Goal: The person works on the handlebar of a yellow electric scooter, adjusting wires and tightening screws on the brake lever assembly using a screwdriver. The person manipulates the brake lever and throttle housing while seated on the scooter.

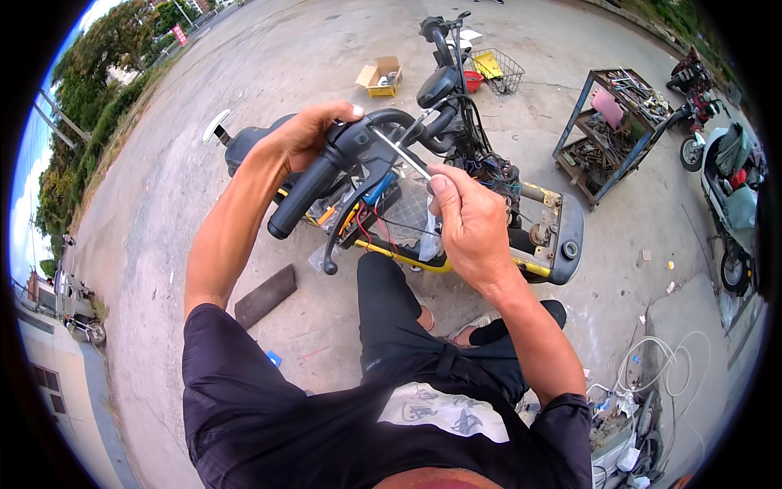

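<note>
Out here in the yard the pale concrete runs to a green hedge along the left. The stripped scooter fills the middle of it, wires bare and yellow edging showing, right in front of the person's knees. Off to the right a white scooter is parked, and nearer stands a metal rack loaded with tools; a small yellow box sits on the ground beyond the handlebar.

The left hand is wrapped around the bar at the black control housing, thumb over the top. That housing lies between the rubber grip and the bar's bend, with the brake lever hanging below. The right hand is a closed fist around a slim metal tool, to my eye a screwdriver, its handle hidden in the palm. The shaft's far end meets the housing's edge, though whether it sits in a screw or a seam I can't tell.

To do this well, I'd brace the bar firmly, line the shaft straight with whatever it engages, press before twisting, and keep the left thumb clear should the tip slip.
</note>
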`<state>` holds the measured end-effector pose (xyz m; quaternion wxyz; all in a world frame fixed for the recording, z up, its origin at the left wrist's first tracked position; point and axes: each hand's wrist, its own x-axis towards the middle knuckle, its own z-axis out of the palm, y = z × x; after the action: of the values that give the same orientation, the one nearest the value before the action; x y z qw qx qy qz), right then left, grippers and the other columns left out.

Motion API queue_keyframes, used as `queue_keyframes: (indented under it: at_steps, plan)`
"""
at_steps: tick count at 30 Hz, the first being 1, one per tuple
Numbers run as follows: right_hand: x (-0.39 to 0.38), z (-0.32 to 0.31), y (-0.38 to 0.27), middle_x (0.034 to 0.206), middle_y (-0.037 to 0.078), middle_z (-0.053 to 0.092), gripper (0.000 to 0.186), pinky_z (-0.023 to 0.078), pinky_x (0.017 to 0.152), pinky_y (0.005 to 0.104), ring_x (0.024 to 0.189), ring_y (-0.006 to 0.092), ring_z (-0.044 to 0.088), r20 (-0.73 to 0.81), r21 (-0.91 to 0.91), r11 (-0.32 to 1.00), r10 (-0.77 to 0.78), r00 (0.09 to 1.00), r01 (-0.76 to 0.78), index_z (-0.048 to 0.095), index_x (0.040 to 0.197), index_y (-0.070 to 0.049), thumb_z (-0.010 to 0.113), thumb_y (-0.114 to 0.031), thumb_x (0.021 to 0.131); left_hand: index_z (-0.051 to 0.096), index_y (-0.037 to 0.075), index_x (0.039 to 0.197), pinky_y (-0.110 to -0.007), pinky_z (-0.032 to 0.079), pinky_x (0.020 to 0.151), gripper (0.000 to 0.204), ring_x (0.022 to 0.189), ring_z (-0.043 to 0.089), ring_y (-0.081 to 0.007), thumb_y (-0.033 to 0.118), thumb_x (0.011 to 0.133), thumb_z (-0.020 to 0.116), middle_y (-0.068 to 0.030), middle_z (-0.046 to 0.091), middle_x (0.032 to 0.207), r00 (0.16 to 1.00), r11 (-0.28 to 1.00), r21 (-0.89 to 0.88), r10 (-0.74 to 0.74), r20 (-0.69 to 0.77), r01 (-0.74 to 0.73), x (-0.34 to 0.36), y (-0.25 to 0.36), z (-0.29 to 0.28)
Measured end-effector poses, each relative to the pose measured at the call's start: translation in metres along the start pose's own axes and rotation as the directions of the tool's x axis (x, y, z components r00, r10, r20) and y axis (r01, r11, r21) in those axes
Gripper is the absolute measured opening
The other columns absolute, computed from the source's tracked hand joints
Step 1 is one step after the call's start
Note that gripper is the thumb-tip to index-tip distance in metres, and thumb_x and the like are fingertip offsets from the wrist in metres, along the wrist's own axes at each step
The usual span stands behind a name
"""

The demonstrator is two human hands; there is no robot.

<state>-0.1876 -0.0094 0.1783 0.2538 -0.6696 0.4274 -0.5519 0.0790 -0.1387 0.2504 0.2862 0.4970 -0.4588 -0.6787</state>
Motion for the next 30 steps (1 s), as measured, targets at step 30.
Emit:
queue_keyframes:
  at_steps: [30]
  plan:
    - [0.004, -0.026, -0.017, 0.083, 0.001, 0.061, 0.032, 0.036, 0.057, 0.0202, 0.065, 0.0036, 0.048, 0.372, 0.555, 0.538, 0.522, 0.768, -0.634, 0.062, 0.131, 0.000, 0.062, -0.022, 0.109, 0.071, -0.002, 0.120, -0.028, 0.060, 0.068, 0.051, 0.080, 0.069, -0.0127, 0.043, 0.098, 0.065, -0.0080, 0.073, 0.098, 0.954, 0.959, 0.216, 0.123, 0.275, -0.186, 0.010, -0.003, -0.004]
